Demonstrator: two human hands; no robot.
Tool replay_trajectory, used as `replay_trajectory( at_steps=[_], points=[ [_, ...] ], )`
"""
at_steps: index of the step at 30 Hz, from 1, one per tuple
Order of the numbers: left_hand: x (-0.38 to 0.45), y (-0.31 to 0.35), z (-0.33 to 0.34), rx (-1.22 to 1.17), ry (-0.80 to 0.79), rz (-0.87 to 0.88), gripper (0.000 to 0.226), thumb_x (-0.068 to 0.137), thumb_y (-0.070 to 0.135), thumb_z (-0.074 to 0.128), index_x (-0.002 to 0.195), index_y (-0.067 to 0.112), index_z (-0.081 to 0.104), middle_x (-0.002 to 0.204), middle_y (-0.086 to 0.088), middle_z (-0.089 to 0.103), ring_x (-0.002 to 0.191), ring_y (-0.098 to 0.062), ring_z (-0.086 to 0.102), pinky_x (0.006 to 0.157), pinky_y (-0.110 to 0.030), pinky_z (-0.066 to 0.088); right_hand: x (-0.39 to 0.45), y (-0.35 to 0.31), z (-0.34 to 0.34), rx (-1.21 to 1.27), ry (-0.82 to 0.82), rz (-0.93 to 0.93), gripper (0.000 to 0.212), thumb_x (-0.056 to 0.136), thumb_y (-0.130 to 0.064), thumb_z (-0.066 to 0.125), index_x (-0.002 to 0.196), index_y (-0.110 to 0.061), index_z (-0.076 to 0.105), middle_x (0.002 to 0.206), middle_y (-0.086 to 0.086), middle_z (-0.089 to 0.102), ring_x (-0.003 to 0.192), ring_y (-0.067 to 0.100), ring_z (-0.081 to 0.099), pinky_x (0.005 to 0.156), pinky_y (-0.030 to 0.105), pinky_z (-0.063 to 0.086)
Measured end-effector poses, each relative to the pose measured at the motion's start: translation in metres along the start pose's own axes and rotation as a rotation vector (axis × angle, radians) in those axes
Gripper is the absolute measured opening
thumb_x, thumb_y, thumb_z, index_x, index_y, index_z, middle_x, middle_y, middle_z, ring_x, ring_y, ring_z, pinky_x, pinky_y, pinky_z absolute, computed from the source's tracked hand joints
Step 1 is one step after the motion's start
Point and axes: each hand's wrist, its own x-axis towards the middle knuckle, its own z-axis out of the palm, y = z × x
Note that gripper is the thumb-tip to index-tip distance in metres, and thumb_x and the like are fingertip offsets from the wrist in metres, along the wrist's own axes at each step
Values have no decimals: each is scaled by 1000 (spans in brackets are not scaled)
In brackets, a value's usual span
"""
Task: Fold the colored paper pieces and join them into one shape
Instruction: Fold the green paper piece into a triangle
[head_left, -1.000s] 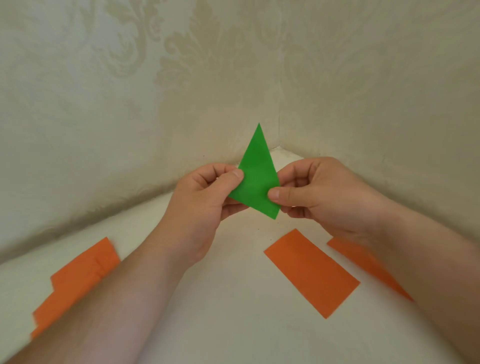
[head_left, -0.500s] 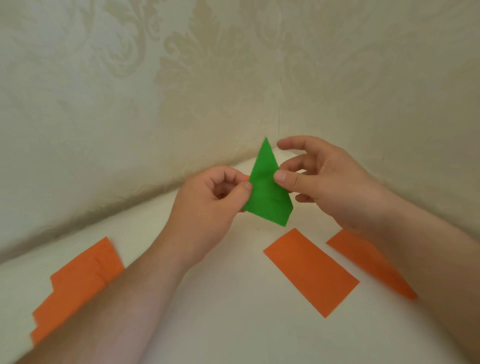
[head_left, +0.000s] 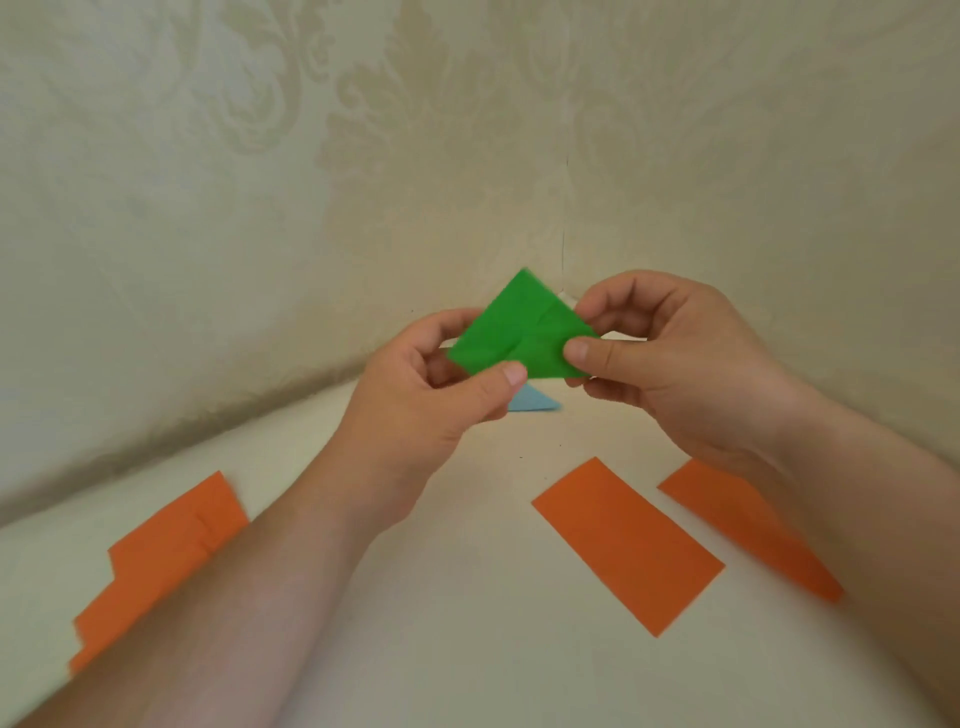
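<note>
pinching the green paper (head_left: 519, 332) in the air, our left hand (head_left: 441, 400) grips its lower left edge and our right hand (head_left: 670, 364) its right corner. it looks creased and partly folded. a blue piece (head_left: 535, 401) lies just beneath; orange sheets (head_left: 626, 545) on the table (head_left: 467, 649) remain flat, so most folding and all joining seem left.

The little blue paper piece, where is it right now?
In the head view, the blue paper piece lies on the pale surface near the middle, peeking out just below the green paper and beside the left hand.
</note>
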Motion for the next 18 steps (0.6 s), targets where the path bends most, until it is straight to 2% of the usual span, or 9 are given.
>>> replay_trajectory(
  at_steps=[3, 6, 8, 10, 14, 16, 18],
  points=[
    [1, -2, 0, 27, 11, 42, 30, 82, 1, 82, 107, 14, 72, 96, -10, 79, 83, -16, 72, 83, -37, 62, 3, 2, -1, 28, 21, -13, 31, 84, 10, 73, 92, -19, 64, 83, 2, 72, 76, 23, 68, 77, 42, 56],
    [1, 0, 0, 38, 64, 96, 20, 85, -4, 76, 97, 12, 74, 87, -4, 79, 75, -11, 69, 77, -30, 59, 1, 6, 1, -204, 16, -128, 35, 83, 5, 77, 98, -27, 72, 90, 7, 76, 80, 25, 67, 82, 48, 57],
    [0, 1, 0, 69, 67, 117, 24, 86, -7, 74, 94, 15, 75, 87, -2, 79, 75, -10, 68, 79, -36, 58, 0, 8, 3, -306, -25, -195, 33, 84, 2, 78, 99, -27, 76, 96, 9, 76, 87, 29, 69, 84, 44, 58],
    [-1, 2, 1, 82, 56, 123, 30, 87, -10, 70, 94, 19, 76, 89, -3, 79, 78, -12, 67, 82, -41, 58, -1, 10, 4, -298, -46, -204, 29, 85, 3, 76, 98, -24, 77, 95, 6, 77, 90, 30, 69, 84, 38, 58],
    [-2, 4, 2, 42, 65, 121, 26, 88, -3, 71, 83, 22, 77, 72, 0, 72, 67, -16, 62, 74, -33, 58, 2, 11, 2, -307, -30, -191, 25, 86, 0, 77, 95, -23, 78, 94, 2, 78, 87, 22, 70, 84, 36, 58],
    [-2, 5, 2, 36, 89, 130, 22, 92, 0, 70, 82, 19, 75, 69, -1, 70, 64, -16, 63, 71, -28, 58, 2, 11, 3, -325, -23, -192, 24, 86, -3, 78, 91, -26, 78, 91, -3, 78, 83, 14, 68, 82, 30, 56],
    [-3, 6, 2, 30, 104, 140, 19, 95, 2, 67, 86, 17, 74, 70, -3, 73, 63, -17, 68, 71, -28, 59, 2, 11, 4, -358, -1, -202, 25, 86, -6, 79, 84, -31, 77, 81, -8, 74, 76, 9, 63, 73, 24, 52]
  ],
)
